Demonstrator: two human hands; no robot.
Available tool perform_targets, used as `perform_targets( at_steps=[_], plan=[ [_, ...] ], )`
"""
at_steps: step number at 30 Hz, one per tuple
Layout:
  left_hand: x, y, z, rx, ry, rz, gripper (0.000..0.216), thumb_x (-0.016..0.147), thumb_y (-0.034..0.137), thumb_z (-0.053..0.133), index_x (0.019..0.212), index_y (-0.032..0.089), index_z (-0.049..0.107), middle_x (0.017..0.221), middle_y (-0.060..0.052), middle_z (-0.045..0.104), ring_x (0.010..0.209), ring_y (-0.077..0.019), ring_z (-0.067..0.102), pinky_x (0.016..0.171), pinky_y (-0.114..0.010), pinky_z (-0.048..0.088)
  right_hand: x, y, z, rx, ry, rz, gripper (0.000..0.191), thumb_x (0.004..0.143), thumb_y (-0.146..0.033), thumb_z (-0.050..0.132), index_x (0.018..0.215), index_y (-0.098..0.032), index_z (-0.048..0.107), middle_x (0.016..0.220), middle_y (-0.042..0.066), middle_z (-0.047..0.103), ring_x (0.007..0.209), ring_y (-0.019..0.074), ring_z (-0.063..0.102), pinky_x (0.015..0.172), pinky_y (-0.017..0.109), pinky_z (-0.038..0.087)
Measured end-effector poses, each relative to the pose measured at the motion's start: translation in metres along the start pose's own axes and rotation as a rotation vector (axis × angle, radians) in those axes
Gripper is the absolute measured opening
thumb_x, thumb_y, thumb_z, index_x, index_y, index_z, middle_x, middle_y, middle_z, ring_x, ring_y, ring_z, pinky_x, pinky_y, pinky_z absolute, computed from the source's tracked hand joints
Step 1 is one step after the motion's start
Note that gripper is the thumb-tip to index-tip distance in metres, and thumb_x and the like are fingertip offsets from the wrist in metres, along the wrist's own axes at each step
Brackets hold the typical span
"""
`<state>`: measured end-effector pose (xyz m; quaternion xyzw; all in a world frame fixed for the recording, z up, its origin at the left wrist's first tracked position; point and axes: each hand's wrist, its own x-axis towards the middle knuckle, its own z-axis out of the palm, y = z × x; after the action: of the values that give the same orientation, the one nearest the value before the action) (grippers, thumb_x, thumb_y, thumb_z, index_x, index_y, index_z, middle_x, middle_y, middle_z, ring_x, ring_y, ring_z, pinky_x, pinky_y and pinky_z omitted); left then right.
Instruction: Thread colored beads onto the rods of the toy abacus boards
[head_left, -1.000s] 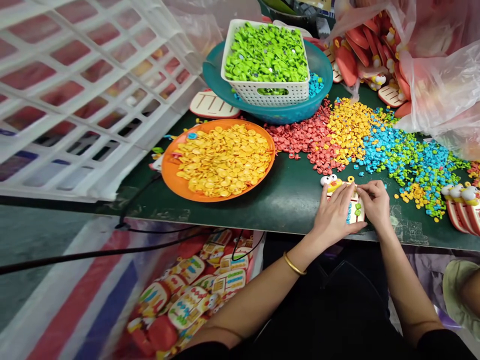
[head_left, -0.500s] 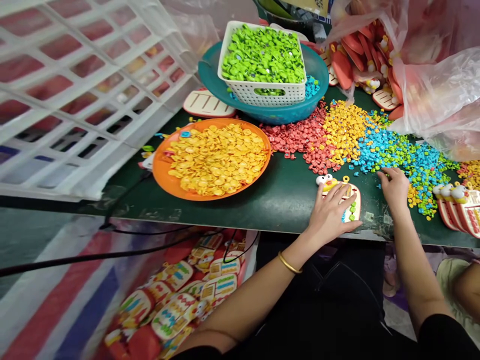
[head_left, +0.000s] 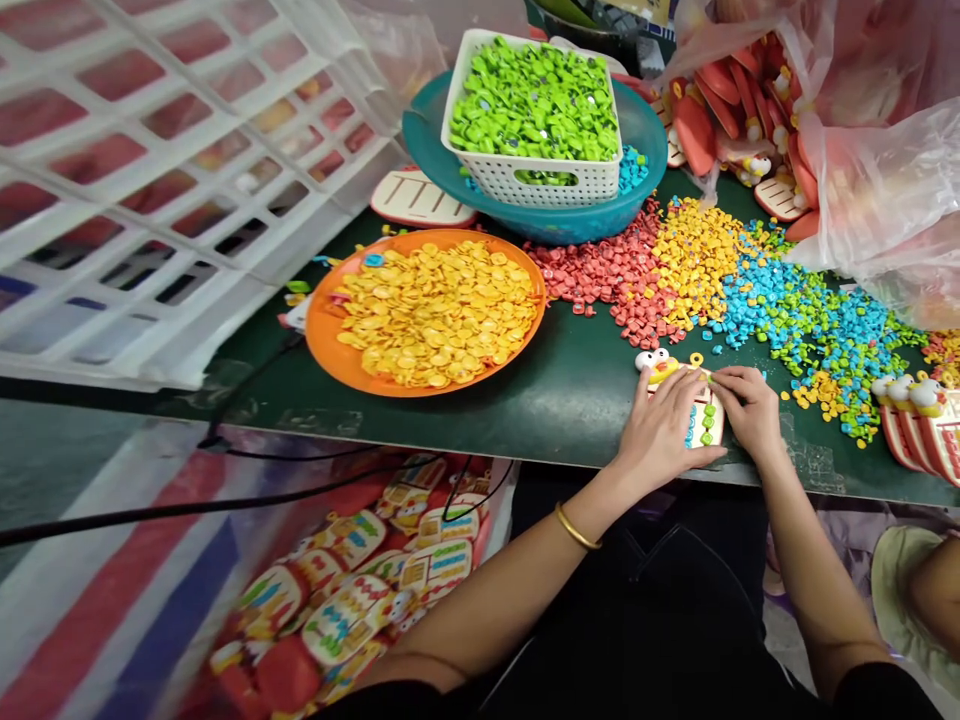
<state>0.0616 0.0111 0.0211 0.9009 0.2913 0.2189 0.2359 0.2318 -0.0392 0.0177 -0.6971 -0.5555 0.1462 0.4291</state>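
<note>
A cream toy board with a duck-like head lies near the table's front edge. Blue and green pieces sit in its slots. Across the board rests my left hand, fingers stretched out over its upper part. My right hand is at the board's right side, thumb and fingertips pinched together over its upper right corner. A small green piece shows at those fingertips. A loose yellow ring piece lies just behind the board.
Beyond lie heaps of red, yellow and blue-green pieces. An orange plate of yellow pieces stands left, a white basket in a teal basin behind. Several boards stand right; finished-looking ones lie below.
My right hand has moved left from the edge of the blue and green pieces to the board, its fingers now pinched. My left hand stays on the board.
</note>
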Motion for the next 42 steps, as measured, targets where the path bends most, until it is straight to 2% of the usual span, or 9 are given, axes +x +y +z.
perform_targets(
  at_steps=[5, 10, 16, 21, 26, 31, 34, 37, 42],
  plan=[
    [0.002, 0.002, -0.002, 0.025, -0.016, 0.008, 0.086, 0.075, 0.055, 0.077, 0.146, 0.020, 0.043, 0.150, -0.013, 0.048, 0.141, -0.0320, 0.042, 0.124, -0.057, 0.010, -0.003, 0.008, -0.013, -0.064, -0.063, -0.048, 0.019, 0.090, -0.034, 0.061, 0.089, -0.026, 0.078, 0.097, 0.006, 0.068, 0.094, 0.0202, 0.062, 0.086, 0.037, 0.052],
    [0.001, -0.001, 0.000, 0.058, -0.027, 0.035, 0.063, 0.074, 0.059, 0.076, 0.126, 0.026, 0.064, 0.149, -0.009, 0.050, 0.140, -0.0329, 0.041, 0.123, -0.060, 0.009, 0.004, 0.046, -0.036, -0.304, 0.184, -0.006, 0.025, 0.091, -0.029, 0.055, 0.097, -0.020, 0.078, 0.093, 0.011, 0.069, 0.092, 0.0248, 0.059, 0.087, 0.042, 0.049],
    [0.001, -0.002, -0.004, 0.051, -0.046, 0.049, 0.063, 0.072, 0.062, 0.077, 0.122, 0.025, 0.067, 0.149, -0.011, 0.050, 0.140, -0.0349, 0.041, 0.122, -0.063, 0.010, 0.006, 0.055, -0.038, -0.402, 0.086, -0.061, 0.026, 0.090, -0.032, 0.057, 0.105, -0.021, 0.076, 0.097, 0.011, 0.070, 0.095, 0.0265, 0.055, 0.087, 0.043, 0.047],
    [-0.003, -0.003, -0.005, 0.063, -0.093, 0.079, 0.079, 0.064, 0.060, 0.082, 0.131, 0.024, 0.060, 0.153, -0.014, 0.044, 0.143, -0.0376, 0.037, 0.121, -0.065, 0.011, -0.015, 0.058, -0.061, -0.364, 0.316, 0.085, 0.028, 0.089, -0.041, 0.059, 0.093, -0.019, 0.076, 0.088, 0.010, 0.067, 0.082, 0.0237, 0.058, 0.080, 0.040, 0.048],
    [-0.005, -0.004, -0.004, 0.062, -0.095, 0.105, 0.076, 0.067, 0.058, 0.081, 0.132, 0.025, 0.060, 0.153, -0.013, 0.044, 0.143, -0.0378, 0.036, 0.121, -0.065, 0.008, -0.020, 0.067, -0.067, -0.424, 0.186, 0.068, 0.027, 0.090, -0.036, 0.055, 0.081, -0.021, 0.075, 0.084, 0.009, 0.066, 0.086, 0.0252, 0.053, 0.081, 0.042, 0.045],
    [-0.011, 0.005, -0.011, -0.058, -0.091, 0.071, 0.070, 0.077, 0.061, 0.073, 0.135, 0.025, 0.058, 0.152, -0.013, 0.046, 0.143, -0.0368, 0.038, 0.121, -0.065, 0.009, -0.020, 0.031, -0.059, -0.330, 0.211, 0.076, 0.024, 0.091, -0.034, 0.054, 0.077, -0.022, 0.069, 0.082, 0.007, 0.061, 0.085, 0.0237, 0.051, 0.082, 0.041, 0.044],
    [-0.021, 0.022, -0.020, -0.369, 0.054, -0.029, 0.041, 0.097, 0.048, 0.052, 0.126, 0.021, 0.063, 0.133, -0.011, 0.064, 0.128, -0.0265, 0.055, 0.115, -0.051, 0.036, -0.035, -0.016, -0.055, 0.010, 0.016, 0.058, 0.019, 0.092, -0.036, 0.057, 0.082, -0.022, 0.067, 0.084, 0.005, 0.059, 0.083, 0.0204, 0.055, 0.075, 0.036, 0.046],
    [-0.029, 0.042, -0.028, -0.657, 0.146, -0.127, 0.029, 0.099, 0.039, 0.048, 0.103, 0.020, 0.069, 0.103, -0.008, 0.073, 0.100, -0.0190, 0.067, 0.091, -0.033, 0.055, -0.052, -0.054, -0.046, 0.279, -0.140, 0.031, 0.015, 0.091, -0.034, 0.061, 0.085, -0.024, 0.069, 0.084, 0.003, 0.057, 0.081, 0.0182, 0.057, 0.069, 0.032, 0.048],
    [-0.025, 0.052, -0.024, -0.935, 0.133, -0.412, 0.032, 0.091, 0.046, 0.059, 0.083, 0.017, 0.069, 0.083, -0.005, 0.072, 0.079, -0.0171, 0.068, 0.074, -0.028, 0.057, -0.067, -0.064, -0.022, 0.086, 0.135, -0.065, 0.014, 0.090, -0.025, 0.064, 0.095, -0.029, 0.075, 0.082, 0.003, 0.060, 0.075, 0.0168, 0.059, 0.065, 0.031, 0.050]
  ],
)
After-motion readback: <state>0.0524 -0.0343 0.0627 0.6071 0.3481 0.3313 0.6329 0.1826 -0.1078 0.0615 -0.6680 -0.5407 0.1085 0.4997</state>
